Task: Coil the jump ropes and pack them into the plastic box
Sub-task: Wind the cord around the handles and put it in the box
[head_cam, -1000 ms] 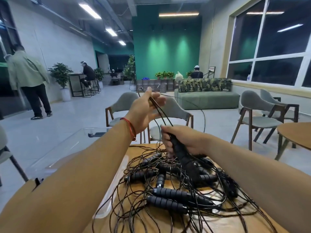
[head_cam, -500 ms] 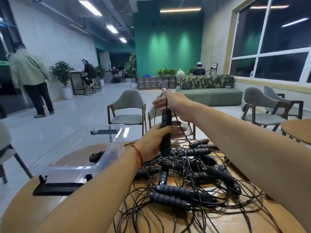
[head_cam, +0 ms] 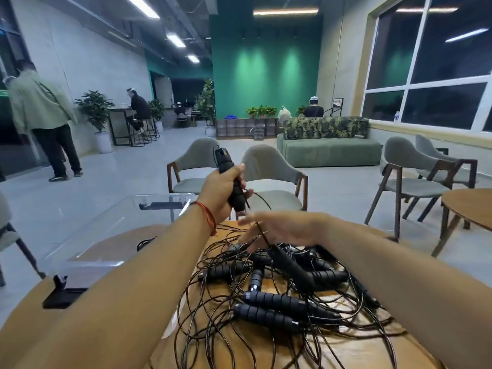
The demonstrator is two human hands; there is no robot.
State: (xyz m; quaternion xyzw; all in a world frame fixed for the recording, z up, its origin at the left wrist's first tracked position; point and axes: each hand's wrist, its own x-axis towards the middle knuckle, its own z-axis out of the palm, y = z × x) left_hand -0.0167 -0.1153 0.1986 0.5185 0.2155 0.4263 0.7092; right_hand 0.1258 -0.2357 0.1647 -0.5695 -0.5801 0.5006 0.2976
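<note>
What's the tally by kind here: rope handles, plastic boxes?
Handle gripped by the left hand: 1
Handles in the pile: at least 6, the tangle may hide more
Clear plastic box: 1
Total: at least 8

Grey chairs [head_cam: 269,169] stand near a green sofa [head_cam: 330,153]

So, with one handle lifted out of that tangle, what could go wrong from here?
1. The left hand grips a handle whose cord trails toward the tangled pile. Pulling up could tighten knots or drag neighbouring handles off the table.
2. The right hand is blurred, fingers straight beside another cord, so it may slip free.
</note>
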